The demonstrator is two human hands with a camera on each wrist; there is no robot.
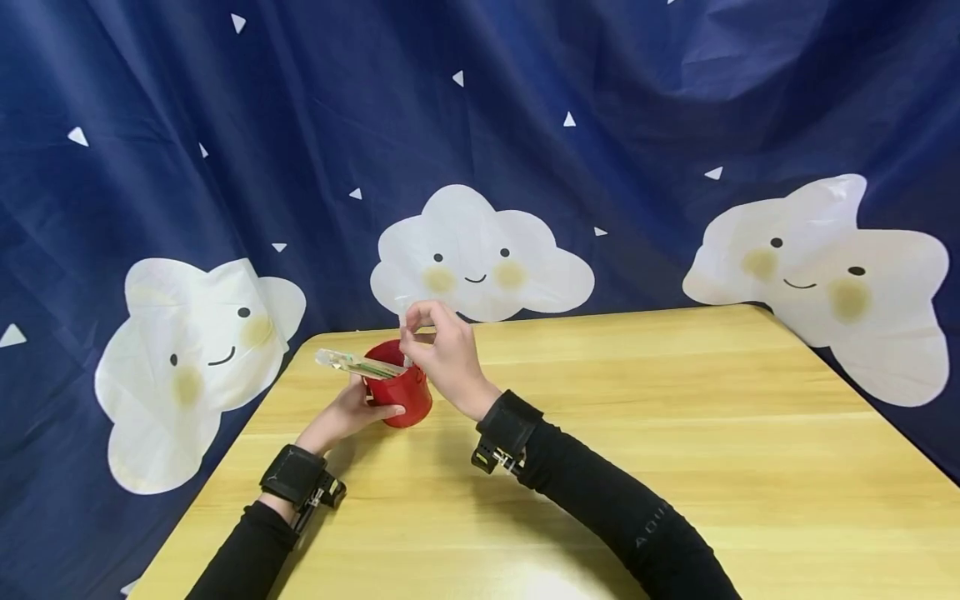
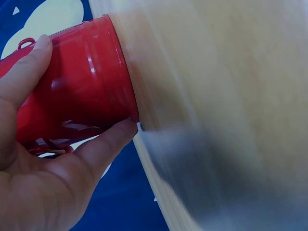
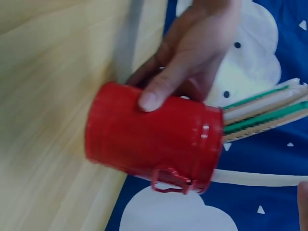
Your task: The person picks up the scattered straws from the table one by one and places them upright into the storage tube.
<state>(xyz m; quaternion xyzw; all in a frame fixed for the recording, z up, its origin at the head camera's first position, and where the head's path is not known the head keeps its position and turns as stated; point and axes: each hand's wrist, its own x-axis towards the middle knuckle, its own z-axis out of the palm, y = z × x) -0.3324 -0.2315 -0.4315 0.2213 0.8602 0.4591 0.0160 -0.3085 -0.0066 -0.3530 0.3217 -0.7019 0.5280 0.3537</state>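
Observation:
A small red metal bucket [image 1: 411, 400] with little side loops stands on the table, held by my left hand [image 1: 350, 412]. In the left wrist view the fingers of that hand lie along the bucket's wall. Several slim wrapped sticks [image 3: 264, 108], with green and tan showing through clear wrapping, lean out over the rim. My right hand [image 1: 450, 354] is above the bucket's opening, thumb and forefinger pinching a thin white stick [image 3: 260, 178]. The stick's lower end is hidden inside the bucket. Only a fingertip [image 3: 303, 199] of the right hand shows in its wrist view.
The light wooden table [image 1: 675, 433] spreads to the right and toward me. Behind its far edge hangs a dark blue curtain [image 1: 637, 67] with smiling white clouds and small triangles. The bucket stands near the table's far left corner.

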